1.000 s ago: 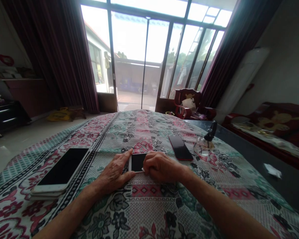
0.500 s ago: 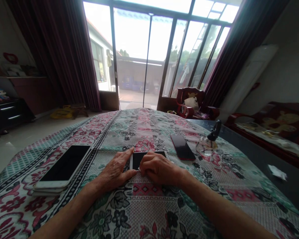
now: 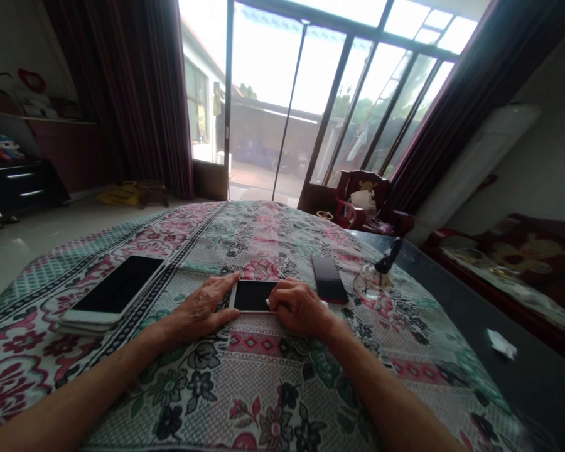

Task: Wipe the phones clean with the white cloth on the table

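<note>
A white-edged phone with a dark screen (image 3: 254, 295) lies flat on the patterned tablecloth. At its left end my left hand (image 3: 207, 306) holds the edge between thumb and fingers. Over its right part is my right hand (image 3: 299, 307), fingers curled round a small white wad (image 3: 268, 302) that touches the screen. The right end of the phone is hidden under this hand. A dark phone with a red edge (image 3: 328, 279) lies just beyond, to the right. Left of my hands, a larger white phone (image 3: 117, 289) rests on another white device.
A clear bottle with a black spray head (image 3: 371, 281) stands to the right on the tablecloth (image 3: 263, 389). Crumpled white paper (image 3: 501, 344) lies on a dark surface at the right. A wooden chair (image 3: 362, 201) stands beyond the table.
The view has turned and tilted. Against the phone, my right hand has slid to the right with the white wad, showing more of the screen. My left hand keeps its place on the phone.
</note>
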### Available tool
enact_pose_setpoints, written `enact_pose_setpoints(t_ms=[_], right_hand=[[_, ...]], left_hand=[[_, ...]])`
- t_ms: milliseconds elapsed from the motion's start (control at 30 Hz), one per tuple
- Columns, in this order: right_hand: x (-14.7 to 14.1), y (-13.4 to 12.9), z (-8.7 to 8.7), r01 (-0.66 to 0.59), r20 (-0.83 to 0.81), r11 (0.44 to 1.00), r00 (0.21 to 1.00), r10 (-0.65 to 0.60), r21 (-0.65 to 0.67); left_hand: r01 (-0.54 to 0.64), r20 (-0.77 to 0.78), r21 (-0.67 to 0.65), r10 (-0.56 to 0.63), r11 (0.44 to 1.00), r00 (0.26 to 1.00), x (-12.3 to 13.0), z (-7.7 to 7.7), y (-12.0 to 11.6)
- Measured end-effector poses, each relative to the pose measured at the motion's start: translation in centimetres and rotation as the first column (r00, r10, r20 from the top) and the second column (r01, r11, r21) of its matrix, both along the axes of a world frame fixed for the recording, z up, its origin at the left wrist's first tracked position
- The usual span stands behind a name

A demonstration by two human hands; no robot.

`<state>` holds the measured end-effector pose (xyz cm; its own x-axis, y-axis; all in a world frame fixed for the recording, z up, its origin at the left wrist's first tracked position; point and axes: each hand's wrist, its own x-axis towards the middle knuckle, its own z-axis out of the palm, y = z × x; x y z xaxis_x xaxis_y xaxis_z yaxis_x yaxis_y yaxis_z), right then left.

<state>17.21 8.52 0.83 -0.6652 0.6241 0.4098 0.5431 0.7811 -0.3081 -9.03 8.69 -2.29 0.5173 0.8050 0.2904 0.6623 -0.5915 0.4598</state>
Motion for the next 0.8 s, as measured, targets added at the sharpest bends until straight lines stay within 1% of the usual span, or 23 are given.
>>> enact_pose_setpoints(t_ms=[67,200,433,633,800], right_hand=[[-0.1,-0.1,-0.3,0.013,-0.009,1.0,1.0,-0.013,0.005],[-0.5,-0.3,-0.4,-0.001,-0.023,1.0,1.0,0.001,0.007],[-1.7,-1.1,-0.7,-0.032,-0.03,0.999,0.999,0.033,0.011],[-2.4,-1.6,-0.5,-0.072,-0.041,0.997,0.997,0.072,0.001],[-2.8,-1.7,-0.4,-0.097,-0.077,0.995,0.992,0.096,-0.007]], left_hand=[[-0.009,-0.011,0.006,0.009,1.0,1.0,-0.1,-0.1,-0.2],[-0.039,-0.027,0.009,0.039,0.999,0.999,-0.4,0.0,-0.6],[-0.035,-0.02,0.02,0.036,0.999,0.999,-0.6,0.5,-1.3],[-0.016,-0.007,-0.019,0.016,1.0,1.0,-0.7,0.6,-1.2],[-0.046,-0.044,-0.035,0.044,0.998,0.998,-0.2,0.9,-0.7]])
